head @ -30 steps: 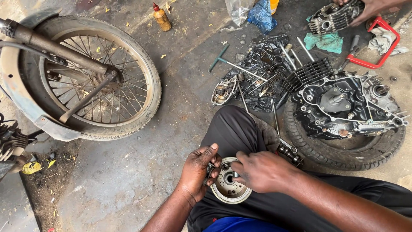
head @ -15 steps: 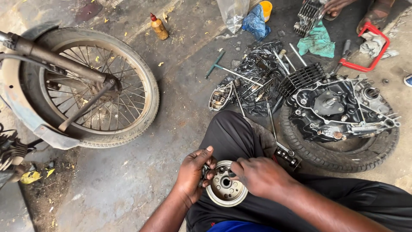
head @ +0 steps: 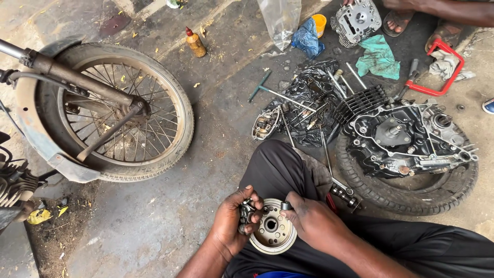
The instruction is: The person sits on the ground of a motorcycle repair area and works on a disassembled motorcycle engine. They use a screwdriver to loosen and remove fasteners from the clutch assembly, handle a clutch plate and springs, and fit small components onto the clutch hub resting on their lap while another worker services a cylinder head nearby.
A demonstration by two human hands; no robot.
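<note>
A round metal clutch-like disc (head: 272, 234) with a centre hole rests on my lap at the bottom of the view. My left hand (head: 234, 221) cups a cluster of small dark metal parts (head: 247, 212) at the disc's left edge. My right hand (head: 311, 221) sits on the disc's right rim, its fingertips pinching a small dark piece (head: 286, 206) at the top of the disc. My dark trouser knee (head: 278, 164) rises just above both hands.
An engine case (head: 406, 139) lies on a tyre (head: 411, 193) to the right. Rods, a T-wrench (head: 267, 90) and small parts sit on black plastic ahead. A motorcycle front wheel (head: 116, 116) stands at left. Another person's feet, a cylinder head (head: 357, 20) and a red frame (head: 437, 72) are top right.
The view has shifted, so the scene sits lower and the far items show more. My hands stay on the disc, with the right fingertips now at its top rim.
</note>
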